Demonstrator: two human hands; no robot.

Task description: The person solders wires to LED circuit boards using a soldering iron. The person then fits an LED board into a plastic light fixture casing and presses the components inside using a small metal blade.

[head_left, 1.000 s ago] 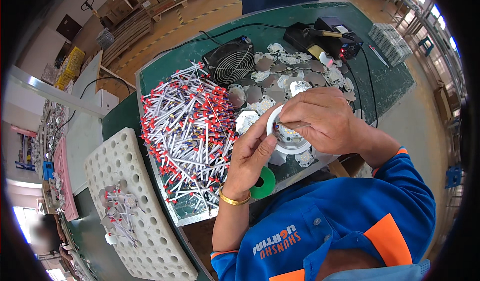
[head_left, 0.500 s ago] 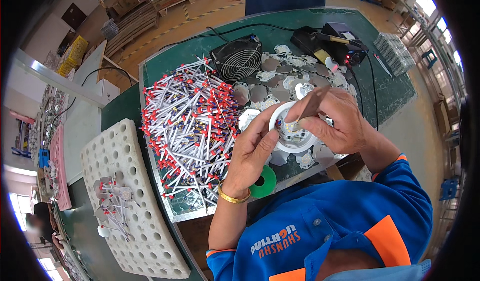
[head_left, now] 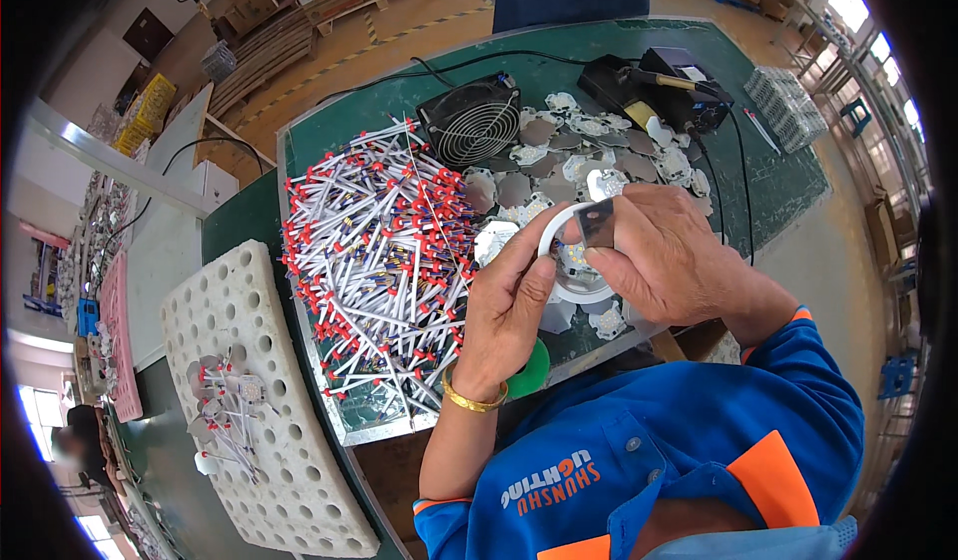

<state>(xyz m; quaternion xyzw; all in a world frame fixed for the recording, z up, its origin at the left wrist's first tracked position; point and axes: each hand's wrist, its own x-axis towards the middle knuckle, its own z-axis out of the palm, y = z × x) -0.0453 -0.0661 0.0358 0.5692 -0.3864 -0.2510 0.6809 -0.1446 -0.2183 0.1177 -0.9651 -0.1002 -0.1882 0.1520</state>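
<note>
My left hand (head_left: 504,305), with a gold bracelet at its wrist, grips a round white lamp housing (head_left: 591,296) by its left rim. Inside the ring shows a circuit board with small yellowish LEDs (head_left: 572,258). Between thumb and fingers my right hand (head_left: 671,256) pinches a thin dark flat plate (head_left: 597,223). The plate lies across the upper part of the housing; whether it touches the board I cannot tell. Right-hand fingers hide the housing's right side. Just below my left hand is a green roll (head_left: 536,368), partly covered.
Left of my hands lies a big heap of white wires with red ends (head_left: 379,261). Loose LED boards (head_left: 579,151) spread behind, near a black fan (head_left: 474,121) and a black soldering station (head_left: 679,91). A holed white foam slab (head_left: 284,430) stands at the left.
The flat plate has turned from a raised slant to facing me over the housing. My right hand has rolled with it. At the top edge, another person's bare limb has gone from view.
</note>
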